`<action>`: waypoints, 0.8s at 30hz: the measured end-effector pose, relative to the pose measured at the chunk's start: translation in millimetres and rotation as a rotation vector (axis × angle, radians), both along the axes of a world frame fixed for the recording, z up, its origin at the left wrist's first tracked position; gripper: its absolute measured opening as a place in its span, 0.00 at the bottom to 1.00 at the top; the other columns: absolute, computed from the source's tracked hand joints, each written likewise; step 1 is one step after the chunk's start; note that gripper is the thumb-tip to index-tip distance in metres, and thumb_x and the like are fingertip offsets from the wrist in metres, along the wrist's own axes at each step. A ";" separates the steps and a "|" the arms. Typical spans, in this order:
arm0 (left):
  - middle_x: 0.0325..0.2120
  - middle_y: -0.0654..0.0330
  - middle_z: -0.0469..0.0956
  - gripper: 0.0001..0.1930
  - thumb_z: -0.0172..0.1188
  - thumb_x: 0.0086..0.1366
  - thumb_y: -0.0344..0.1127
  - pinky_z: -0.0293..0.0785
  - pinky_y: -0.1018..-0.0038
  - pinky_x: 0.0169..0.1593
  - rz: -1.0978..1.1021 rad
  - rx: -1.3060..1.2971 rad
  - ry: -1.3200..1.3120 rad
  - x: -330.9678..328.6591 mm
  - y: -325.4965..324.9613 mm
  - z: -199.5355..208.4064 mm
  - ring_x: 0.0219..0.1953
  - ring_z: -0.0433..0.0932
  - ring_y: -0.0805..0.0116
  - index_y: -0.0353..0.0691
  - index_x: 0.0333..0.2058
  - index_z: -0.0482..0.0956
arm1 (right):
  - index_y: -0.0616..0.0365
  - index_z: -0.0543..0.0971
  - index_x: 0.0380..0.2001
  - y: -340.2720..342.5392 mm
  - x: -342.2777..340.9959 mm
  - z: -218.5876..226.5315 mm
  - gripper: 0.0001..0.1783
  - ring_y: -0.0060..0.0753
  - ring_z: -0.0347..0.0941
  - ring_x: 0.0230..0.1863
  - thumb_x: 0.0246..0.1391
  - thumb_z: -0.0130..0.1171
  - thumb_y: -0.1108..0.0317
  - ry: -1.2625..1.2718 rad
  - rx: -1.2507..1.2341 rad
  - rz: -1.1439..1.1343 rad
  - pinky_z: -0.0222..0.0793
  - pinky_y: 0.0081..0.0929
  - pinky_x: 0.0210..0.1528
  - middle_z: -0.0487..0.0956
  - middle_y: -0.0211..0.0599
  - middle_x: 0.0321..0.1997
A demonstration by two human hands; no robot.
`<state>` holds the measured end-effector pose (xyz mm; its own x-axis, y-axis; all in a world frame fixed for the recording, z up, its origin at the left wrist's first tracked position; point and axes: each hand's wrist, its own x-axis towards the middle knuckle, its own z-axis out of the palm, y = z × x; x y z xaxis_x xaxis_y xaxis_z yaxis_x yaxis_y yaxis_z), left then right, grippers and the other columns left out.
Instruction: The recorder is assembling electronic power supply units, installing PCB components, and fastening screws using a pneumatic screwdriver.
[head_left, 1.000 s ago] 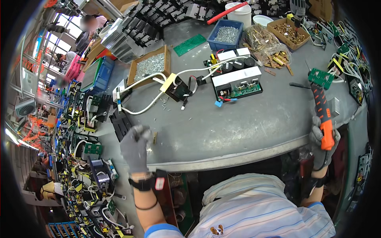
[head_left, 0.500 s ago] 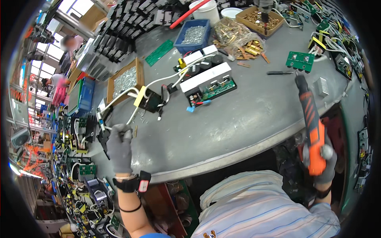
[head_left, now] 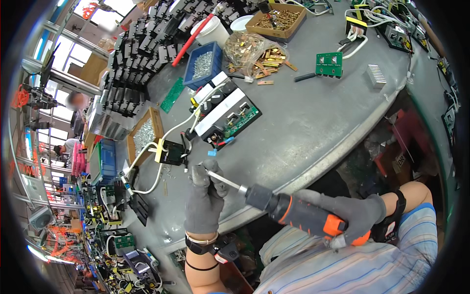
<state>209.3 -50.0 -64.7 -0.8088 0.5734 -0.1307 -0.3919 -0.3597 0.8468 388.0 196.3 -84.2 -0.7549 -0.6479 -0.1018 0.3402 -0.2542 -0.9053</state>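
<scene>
My right hand (head_left: 350,215), in a grey glove, is wrapped round an orange and black power screwdriver (head_left: 306,215). Its long bit (head_left: 223,179) points left over the table's front edge. At the tip of the bit, the gloved fingers of my left hand (head_left: 203,201) are pinched together; what they hold is too small to make out. Beyond my left hand lies a power circuit assembly with a white bar and green board (head_left: 240,123). White cables link it to a black transformer with yellow tape (head_left: 172,154).
A blue bin of screws (head_left: 203,82), a cardboard box of screws (head_left: 157,128), a bag of brass strips (head_left: 247,51) and a box of brass parts (head_left: 281,33) stand at the back. A green board (head_left: 329,64) and a finned heatsink (head_left: 376,76) lie right.
My right hand has swung the screwdriver from the right side to the middle, its bit now at my left fingers. My left hand has moved right, away from the cable. The view has turned.
</scene>
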 end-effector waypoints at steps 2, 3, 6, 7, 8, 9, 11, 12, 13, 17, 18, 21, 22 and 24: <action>0.24 0.70 0.66 0.15 0.55 0.63 0.47 0.64 0.85 0.25 0.126 -0.071 -0.118 1.3 -4.8 0.5 0.23 0.67 0.80 0.42 0.39 0.69 | 0.53 0.31 0.67 0.0 -8.7 4.5 0.60 0.29 0.70 0.38 0.35 0.57 0.74 -0.016 0.091 -0.011 0.68 0.28 0.44 0.70 0.39 0.42; 0.23 0.70 0.67 0.15 0.55 0.63 0.48 0.64 0.85 0.25 0.105 -0.059 -0.107 1.7 -6.9 0.3 0.22 0.67 0.80 0.42 0.39 0.69 | 0.53 0.33 0.67 -0.2 -11.0 4.7 0.59 0.28 0.70 0.35 0.36 0.58 0.73 0.090 0.120 -0.037 0.68 0.28 0.42 0.70 0.38 0.39; 0.23 0.68 0.69 0.15 0.54 0.64 0.46 0.64 0.84 0.25 0.104 -0.048 -0.093 1.4 -9.0 0.1 0.22 0.67 0.79 0.39 0.38 0.70 | 0.53 0.33 0.67 5.5 -16.3 5.0 0.59 0.29 0.71 0.37 0.37 0.60 0.71 -0.029 0.151 0.035 0.67 0.28 0.44 0.70 0.38 0.40; 0.22 0.66 0.69 0.15 0.54 0.65 0.44 0.64 0.83 0.25 0.121 -0.162 -0.012 1.2 -8.8 1.4 0.22 0.67 0.78 0.37 0.37 0.71 | 0.53 0.33 0.67 7.3 -17.7 6.2 0.59 0.29 0.71 0.38 0.38 0.61 0.70 -0.007 0.227 0.067 0.67 0.28 0.44 0.70 0.39 0.40; 0.21 0.65 0.70 0.14 0.54 0.65 0.43 0.64 0.81 0.25 0.131 -0.273 0.081 0.2 -8.4 3.9 0.21 0.67 0.77 0.35 0.37 0.72 | 0.53 0.33 0.67 9.9 -20.6 8.4 0.59 0.29 0.71 0.39 0.39 0.62 0.69 0.022 0.282 0.080 0.66 0.28 0.45 0.70 0.39 0.40; 0.19 0.63 0.71 0.12 0.54 0.65 0.39 0.65 0.79 0.25 0.192 -0.378 0.151 -0.4 -8.0 6.9 0.20 0.68 0.75 0.33 0.34 0.74 | 0.54 0.33 0.67 11.6 -22.9 11.8 0.59 0.29 0.70 0.41 0.39 0.62 0.68 0.081 0.256 0.046 0.66 0.28 0.45 0.70 0.39 0.41; 0.24 0.62 0.76 0.10 0.57 0.60 0.34 0.67 0.79 0.30 0.216 -0.479 0.279 -3.6 -7.9 14.9 0.24 0.71 0.76 0.33 0.35 0.78 | 0.52 0.35 0.67 16.9 -32.0 19.3 0.56 0.26 0.69 0.39 0.41 0.61 0.69 0.005 0.124 0.072 0.67 0.25 0.41 0.70 0.37 0.41; 0.23 0.61 0.76 0.10 0.58 0.59 0.34 0.68 0.79 0.31 0.238 -0.493 0.311 -5.8 -8.7 19.3 0.24 0.72 0.76 0.32 0.34 0.78 | 0.52 0.36 0.67 19.5 -37.0 22.5 0.56 0.25 0.69 0.39 0.42 0.61 0.69 -0.157 0.029 0.157 0.67 0.24 0.41 0.70 0.37 0.41; 0.22 0.61 0.76 0.10 0.59 0.59 0.34 0.68 0.79 0.31 0.231 -0.457 0.323 -8.8 -8.4 23.0 0.24 0.72 0.75 0.32 0.34 0.79 | 0.50 0.36 0.67 22.7 -41.8 26.3 0.55 0.24 0.69 0.37 0.43 0.60 0.71 -0.255 -0.044 0.214 0.68 0.23 0.39 0.69 0.36 0.40; 0.23 0.59 0.76 0.12 0.62 0.57 0.37 0.69 0.78 0.29 0.201 -0.277 0.268 -22.0 -9.2 36.0 0.23 0.73 0.73 0.32 0.33 0.78 | 0.52 0.38 0.67 25.7 -55.4 32.7 0.54 0.25 0.68 0.37 0.42 0.60 0.72 -0.382 -0.189 0.250 0.69 0.25 0.37 0.69 0.35 0.40; 0.24 0.58 0.76 0.14 0.64 0.57 0.39 0.69 0.78 0.27 0.163 -0.225 0.212 -26.1 -8.4 38.5 0.22 0.73 0.72 0.32 0.33 0.77 | 0.53 0.42 0.66 24.2 -57.6 33.2 0.51 0.25 0.70 0.36 0.43 0.61 0.72 -0.220 -0.105 0.183 0.70 0.24 0.37 0.69 0.37 0.41; 0.23 0.59 0.77 0.10 0.63 0.54 0.34 0.70 0.79 0.30 0.226 -0.462 0.433 -35.5 -10.5 50.3 0.24 0.74 0.73 0.32 0.31 0.79 | 0.56 0.42 0.65 30.1 -71.7 35.6 0.51 0.25 0.70 0.36 0.43 0.61 0.71 -0.136 -0.035 0.214 0.70 0.23 0.37 0.69 0.37 0.41; 0.23 0.60 0.78 0.07 0.61 0.53 0.28 0.71 0.80 0.32 0.244 -0.565 0.570 -40.1 -11.0 55.4 0.26 0.75 0.74 0.32 0.31 0.81 | 0.57 0.38 0.66 32.5 -77.1 36.9 0.53 0.24 0.67 0.36 0.42 0.60 0.70 -0.242 -0.050 0.338 0.68 0.24 0.38 0.69 0.35 0.40; 0.23 0.60 0.80 0.07 0.62 0.50 0.26 0.71 0.81 0.32 0.169 -0.563 0.650 -54.1 -9.6 66.0 0.26 0.76 0.75 0.33 0.30 0.82 | 0.57 0.38 0.66 40.3 -87.2 41.5 0.53 0.24 0.67 0.36 0.42 0.59 0.69 -0.376 -0.144 0.368 0.67 0.24 0.38 0.69 0.35 0.40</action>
<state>155.2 -59.7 1.3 -0.8899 0.4278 0.1580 0.2506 0.1692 0.9532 300.7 236.6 -42.6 -0.4039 -0.8899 -0.2120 0.7240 -0.1693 -0.6687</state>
